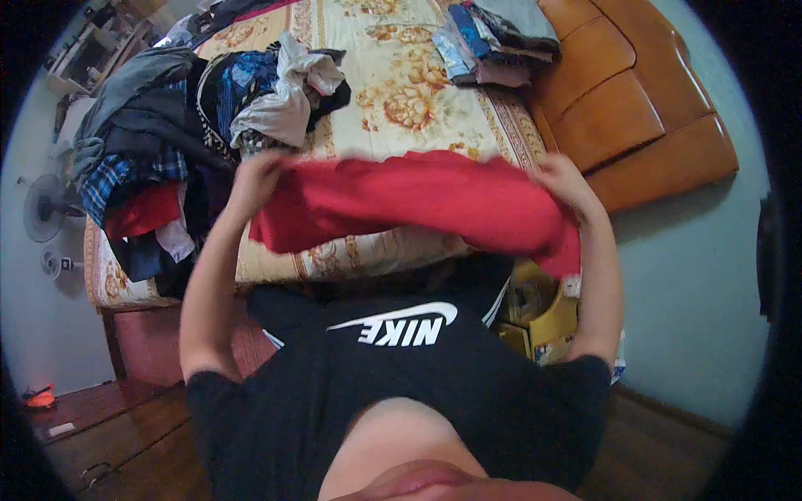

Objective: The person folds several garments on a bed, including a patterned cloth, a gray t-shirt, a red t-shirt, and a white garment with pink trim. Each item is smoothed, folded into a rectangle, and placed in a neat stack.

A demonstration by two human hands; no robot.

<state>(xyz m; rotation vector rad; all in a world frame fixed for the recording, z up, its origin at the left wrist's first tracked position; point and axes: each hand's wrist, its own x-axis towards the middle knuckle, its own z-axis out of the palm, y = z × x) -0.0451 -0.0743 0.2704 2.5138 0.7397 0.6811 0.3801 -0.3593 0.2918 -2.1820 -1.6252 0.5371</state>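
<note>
A red cloth garment is stretched sideways in front of my chest, above the near edge of the bed. My left hand grips its upper corner on the picture's left side, and my right hand grips the other end on the right. Both hands are slightly blurred. Below the grips the cloth hangs loose, its right end drooping lower. Which kind of garment it is, I cannot tell.
Beyond my left hand lies a heap of mixed clothes on the bed, with a pale grey garment on it. Folded clothes are stacked at the far right, beside the brown headboard. The bed has a floral cover.
</note>
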